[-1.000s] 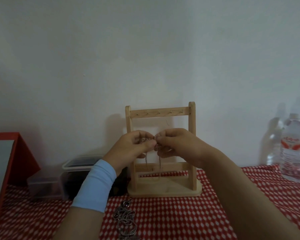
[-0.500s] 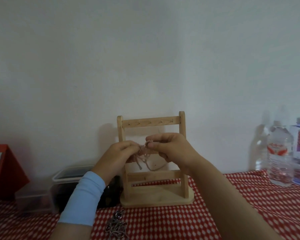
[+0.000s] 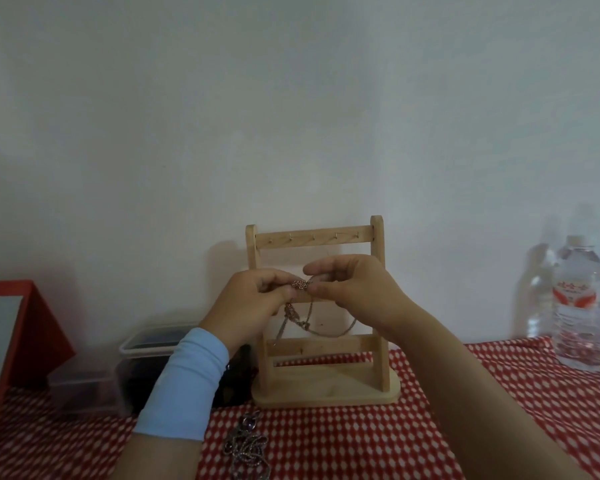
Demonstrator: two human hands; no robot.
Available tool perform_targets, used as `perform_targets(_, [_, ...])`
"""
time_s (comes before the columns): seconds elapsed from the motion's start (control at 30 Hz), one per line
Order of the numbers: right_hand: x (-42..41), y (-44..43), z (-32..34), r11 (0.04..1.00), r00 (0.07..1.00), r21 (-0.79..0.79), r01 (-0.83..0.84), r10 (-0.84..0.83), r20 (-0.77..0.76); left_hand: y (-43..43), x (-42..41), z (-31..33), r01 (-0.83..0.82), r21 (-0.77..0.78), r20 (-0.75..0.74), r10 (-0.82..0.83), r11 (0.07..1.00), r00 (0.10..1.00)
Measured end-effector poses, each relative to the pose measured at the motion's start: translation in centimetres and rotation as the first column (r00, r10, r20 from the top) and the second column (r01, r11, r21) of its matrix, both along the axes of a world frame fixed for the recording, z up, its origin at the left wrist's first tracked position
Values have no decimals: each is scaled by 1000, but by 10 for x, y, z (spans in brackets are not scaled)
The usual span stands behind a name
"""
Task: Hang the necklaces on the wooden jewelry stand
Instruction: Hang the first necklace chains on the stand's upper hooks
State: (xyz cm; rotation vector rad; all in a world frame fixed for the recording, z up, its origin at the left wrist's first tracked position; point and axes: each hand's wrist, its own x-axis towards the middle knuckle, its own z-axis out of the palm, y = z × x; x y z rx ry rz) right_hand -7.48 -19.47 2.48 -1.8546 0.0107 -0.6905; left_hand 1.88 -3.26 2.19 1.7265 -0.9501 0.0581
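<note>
My left hand (image 3: 253, 306) and right hand (image 3: 354, 292) meet in front of a wooden jewelry stand (image 3: 326, 389), which sits upright on a desk (image 3: 361, 445) covered in red-and-white checked cloth. The fingers (image 3: 326, 289) of both hands pinch a small tangled bunch of a rose-gold necklace (image 3: 300, 285). Its chain droops in a loop between the stand's posts, below the empty hooks on the top bar (image 3: 312, 237).

Left of the stand, behind my blue sleeve (image 3: 184, 382), is a clear plastic box (image 3: 153, 341) with its lid on. It holds something dark that I cannot make out. A smaller clear box (image 3: 80, 386) sits just beside it. At the far right stands a clear bottle (image 3: 581, 306) with a red-and-white label. A silver chain (image 3: 246, 448) lies heaped on the cloth near my left forearm.
</note>
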Motion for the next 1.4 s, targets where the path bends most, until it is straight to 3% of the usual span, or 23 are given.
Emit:
perform_targets(0.23, [-1, 0, 0, 995, 997, -62, -76, 76, -9, 1, 5, -1, 154, -2, -269, -149, 988, 952])
perform_targets(0.33, [-1, 0, 2, 991, 995, -115, -75, 67, -73, 1, 3, -2, 128, -4, -243, -125, 992, 962])
perform_targets(0.47, [1, 5, 2, 992, 997, -118, -54, 46, -67, -2, 0, 0, -61, -93, -127, 49, 994, 991])
perform_targets(0.63, [-4, 6, 2, 969, 978, -215, -123, 82, -191, -5, -6, 2, -62, -130, -179, 38, 990, 983])
perform_targets(0.77, [-3, 9, 3, 985, 998, -172, 15, -24, -51, -4, -7, 1, -12, -70, -97, 6, 997, 995])
perform_targets(0.87, [-4, 7, 5, 988, 1000, -154, 22, -19, 23, -4, -6, 1, -54, -35, -28, 53, 998, 998])
perform_targets(1.07, [-8, 0, 10, 951, 1000, -307, 25, -29, -8, -5, -10, 2, -37, -6, -5, 36, 999, 999])
perform_targets(1.27, [-6, -1, 9, 871, 992, -485, 74, -115, -56, -5, -11, 2, -119, 23, 161, 114, 993, 980])
perform_targets(1.4, [0, 6, 3, 838, 988, -543, 46, -119, -100, -8, -12, 0, -141, 6, 138, 139, 990, 981])
